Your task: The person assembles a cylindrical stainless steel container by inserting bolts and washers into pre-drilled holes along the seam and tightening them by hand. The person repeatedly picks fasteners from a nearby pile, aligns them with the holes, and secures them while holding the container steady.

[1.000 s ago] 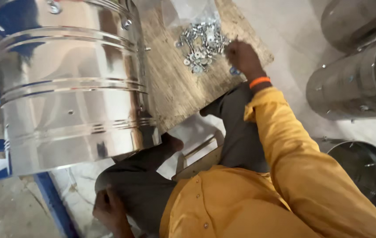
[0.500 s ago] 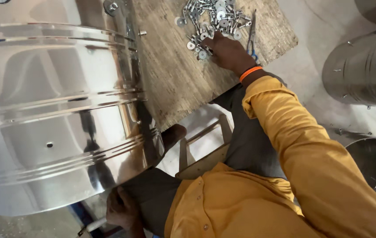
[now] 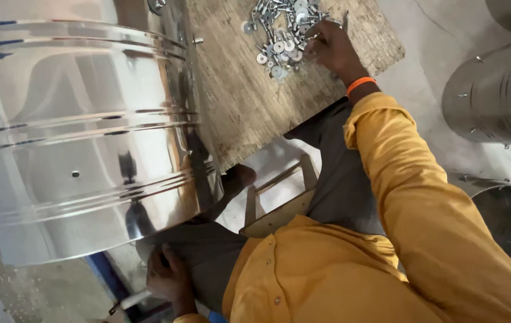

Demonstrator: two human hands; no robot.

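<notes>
Right hand is reaching out to the pile of screws and washers on the rough wooden table — fingers curled down right at the pile's near edge, touching the pieces, though I can't tell if that grip actually has one pinched. Left hand is down low by the knee, closed narrow around a thin tool. Big shiny steel drum sits just left of the table.

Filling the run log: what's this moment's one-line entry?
right hand: picking in washers on board | left hand: by knee | drum: on side
</notes>
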